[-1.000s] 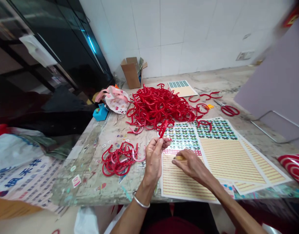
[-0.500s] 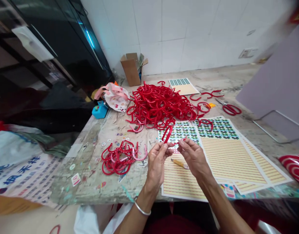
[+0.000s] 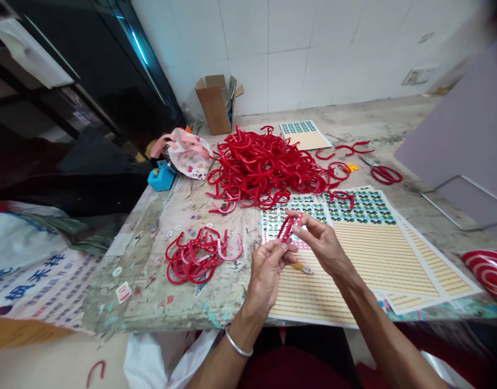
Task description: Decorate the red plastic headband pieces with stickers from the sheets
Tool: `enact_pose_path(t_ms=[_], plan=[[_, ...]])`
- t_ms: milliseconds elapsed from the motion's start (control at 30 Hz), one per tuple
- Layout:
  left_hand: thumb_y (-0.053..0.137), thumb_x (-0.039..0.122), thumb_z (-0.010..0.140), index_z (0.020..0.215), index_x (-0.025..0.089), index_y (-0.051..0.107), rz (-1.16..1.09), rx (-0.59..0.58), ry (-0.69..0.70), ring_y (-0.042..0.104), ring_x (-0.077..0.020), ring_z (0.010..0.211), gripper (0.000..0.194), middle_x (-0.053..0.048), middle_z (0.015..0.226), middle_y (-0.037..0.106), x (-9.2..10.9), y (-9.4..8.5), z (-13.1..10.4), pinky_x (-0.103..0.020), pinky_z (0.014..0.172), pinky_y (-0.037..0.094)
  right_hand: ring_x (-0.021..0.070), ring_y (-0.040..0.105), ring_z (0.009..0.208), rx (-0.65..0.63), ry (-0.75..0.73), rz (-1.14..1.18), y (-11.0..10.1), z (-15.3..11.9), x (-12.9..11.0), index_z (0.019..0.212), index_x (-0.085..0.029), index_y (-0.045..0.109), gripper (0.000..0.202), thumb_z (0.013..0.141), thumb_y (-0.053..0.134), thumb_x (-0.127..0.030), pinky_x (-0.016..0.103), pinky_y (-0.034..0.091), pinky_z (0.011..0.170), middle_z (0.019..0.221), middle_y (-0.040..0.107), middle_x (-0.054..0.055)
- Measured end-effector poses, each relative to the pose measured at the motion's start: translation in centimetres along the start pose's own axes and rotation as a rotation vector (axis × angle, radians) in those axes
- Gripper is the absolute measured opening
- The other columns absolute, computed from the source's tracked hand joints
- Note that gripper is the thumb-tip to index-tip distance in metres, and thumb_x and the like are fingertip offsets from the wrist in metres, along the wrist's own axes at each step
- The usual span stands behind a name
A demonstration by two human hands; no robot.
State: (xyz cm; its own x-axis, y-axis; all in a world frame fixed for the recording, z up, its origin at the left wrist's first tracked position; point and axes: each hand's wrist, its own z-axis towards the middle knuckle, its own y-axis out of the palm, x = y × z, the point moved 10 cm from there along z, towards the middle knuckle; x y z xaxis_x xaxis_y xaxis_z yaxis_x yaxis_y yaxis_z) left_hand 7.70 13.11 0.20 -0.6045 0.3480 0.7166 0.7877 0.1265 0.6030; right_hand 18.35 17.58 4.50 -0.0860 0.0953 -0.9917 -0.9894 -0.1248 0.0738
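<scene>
My left hand (image 3: 268, 267) pinches one end of a red curved strip (image 3: 286, 229), which stands up in a narrow loop from the fingertips. At the upper part of that loop, the closed fingers of my right hand (image 3: 322, 241) grip a small pink strip with white dots (image 3: 300, 218). Whether the dotted strip sticks to the red one, I cannot tell. Under both hands lies a sticker sheet (image 3: 313, 294) with yellow lined rows and a printed upper part. A yellow-handled craft knife or pen (image 3: 301, 267) rests on it, partly covered by my hands.
A large heap of red curved strips (image 3: 264, 167) lies behind my hands, a smaller pile (image 3: 195, 256) to the left. More sheets (image 3: 390, 259), red-handled scissors (image 3: 384, 173) and a wire stand (image 3: 459, 216) are on the right. A cardboard box (image 3: 214, 108), printed bag (image 3: 189, 156) and blue container (image 3: 161, 175) stand at back left.
My right hand has moved up and toward the left, to the upper end of the red strip. The dotted strip now shows at its fingertips. My left hand has tipped slightly lower.
</scene>
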Motion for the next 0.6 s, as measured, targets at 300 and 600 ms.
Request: enact_pose_path(t_ms=[300,600], plan=[[0.065,0.019,0.073,0.074,0.009,0.065,0.01,-0.003,-0.004,0.057,-0.0073,0.056,0.01,-0.004,0.072,0.066,-0.15,0.42,-0.06,-0.022,0.065,0.046,0.0228,0.049,0.115,0.029,-0.004,-0.007,-0.3,-0.01,0.26,0.073,-0.02,0.057,0.019,0.077,0.064,-0.036,0.037,0.038,0.095,0.117,0.058,0.008],[0.063,0.015,0.075,0.075,0.008,0.064,-0.007,-0.016,-0.012,0.057,-0.0072,0.056,0.007,-0.003,0.069,0.065,-0.54,0.67,0.04,-0.022,0.065,0.047,0.021,0.054,0.106,0.087,-0.084,-0.093,-1.02,-0.04,0.33,0.073,-0.02,0.056,0.014,0.078,0.063,-0.031,0.033,0.044,0.086,0.108,0.06,0.007]])
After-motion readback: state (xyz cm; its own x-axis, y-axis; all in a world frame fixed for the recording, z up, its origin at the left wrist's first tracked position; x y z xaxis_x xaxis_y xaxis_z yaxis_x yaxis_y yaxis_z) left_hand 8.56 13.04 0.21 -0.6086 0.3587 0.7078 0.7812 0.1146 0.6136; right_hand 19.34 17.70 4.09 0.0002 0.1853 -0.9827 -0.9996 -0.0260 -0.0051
